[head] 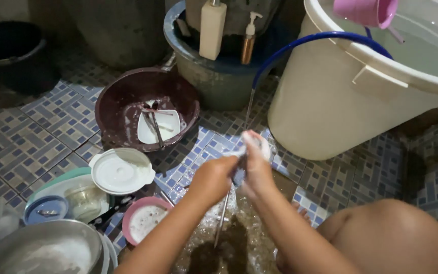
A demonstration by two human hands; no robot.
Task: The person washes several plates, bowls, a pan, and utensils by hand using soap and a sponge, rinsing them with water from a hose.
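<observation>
Both hands meet under the thin water stream from the blue hose: the left hand is closed on a long utensil pointing down to the floor, and the right hand rubs its top with a soapy sponge.

Home wash area, dishwashing done on the floor

Patterned blue-and-grey tiled floor, wet; large white water bucket fed by a blue hose; brown plastic basin with soapy dishes; pump soap bottles; stacked bowls, lids and a steel pan at lower left
</observation>
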